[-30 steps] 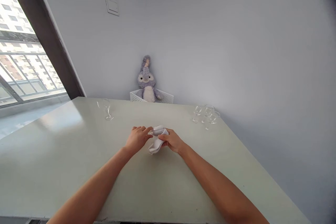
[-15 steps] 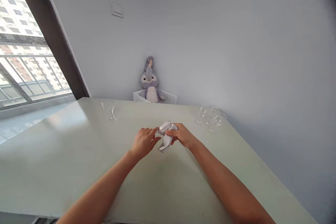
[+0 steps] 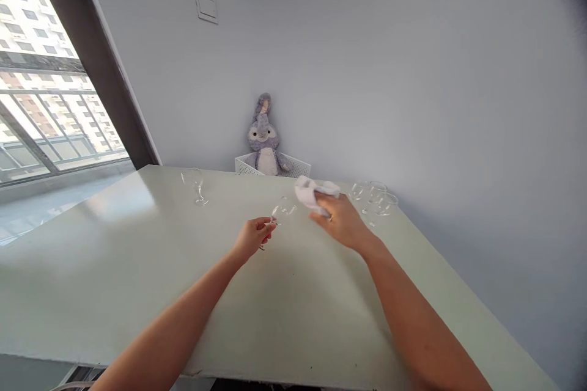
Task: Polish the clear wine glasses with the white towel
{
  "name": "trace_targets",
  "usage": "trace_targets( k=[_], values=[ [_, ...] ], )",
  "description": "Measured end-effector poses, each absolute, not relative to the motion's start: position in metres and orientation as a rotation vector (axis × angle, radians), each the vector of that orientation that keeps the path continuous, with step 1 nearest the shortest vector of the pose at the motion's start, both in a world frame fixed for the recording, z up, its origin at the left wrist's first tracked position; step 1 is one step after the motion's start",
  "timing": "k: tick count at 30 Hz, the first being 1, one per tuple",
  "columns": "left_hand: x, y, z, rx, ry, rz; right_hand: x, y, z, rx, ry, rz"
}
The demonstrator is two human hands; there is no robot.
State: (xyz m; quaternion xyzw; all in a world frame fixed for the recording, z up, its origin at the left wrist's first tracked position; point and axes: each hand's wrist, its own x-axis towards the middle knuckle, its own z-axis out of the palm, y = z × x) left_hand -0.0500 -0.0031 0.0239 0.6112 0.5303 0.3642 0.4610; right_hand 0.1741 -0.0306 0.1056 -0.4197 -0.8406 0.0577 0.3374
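Observation:
My left hand (image 3: 255, 237) is closed round the stem of a clear glass (image 3: 284, 210), which is tilted with its bowl pointing right, over the middle of the table. My right hand (image 3: 338, 217) grips a white cloth (image 3: 312, 193) to the right of that glass, apart from it. The cloth is bunched above the fingers and slightly blurred. Beyond my right hand, several clear stemmed glasses (image 3: 385, 203) stand together at the table's right edge. One more stemmed glass (image 3: 199, 189) stands upright at the back left.
The pale green table (image 3: 114, 269) reaches back to the grey wall. A plush rabbit (image 3: 266, 145) sits in a white perforated basket (image 3: 298, 167) at the table's back edge. On the left is a window (image 3: 50, 110) with a dark frame.
My right hand has moved right and slightly away with the cloth, off the glass. The glass's bowl, earlier covered by the cloth, now shows. My left hand now pinches the stem.

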Motion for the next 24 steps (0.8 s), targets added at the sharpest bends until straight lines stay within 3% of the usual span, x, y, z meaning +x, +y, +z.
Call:
trace_targets(
  k=[4, 7, 14, 19, 24],
  values=[
    [-0.051, -0.007, 0.021, 1.966, 1.622, 0.793, 0.129, -0.04, 0.079, -0.9, -2.406, 0.058],
    [-0.048, -0.016, 0.023, 2.336, 1.541, 0.812, 0.122, -0.032, 0.065, -0.973, -2.27, 0.105],
    [-0.036, -0.026, 0.019, 2.216, 1.446, 1.034, 0.143, 0.005, 0.049, -1.078, -1.358, 1.055],
    [-0.029, -0.026, 0.009, 1.974, 1.497, 1.073, 0.113, 0.0, 0.022, -0.862, -0.845, 1.301],
    [-0.024, -0.028, 0.0, 1.925, 1.434, 1.258, 0.086, -0.029, 0.003, -0.805, -0.842, 1.509]
  ],
)
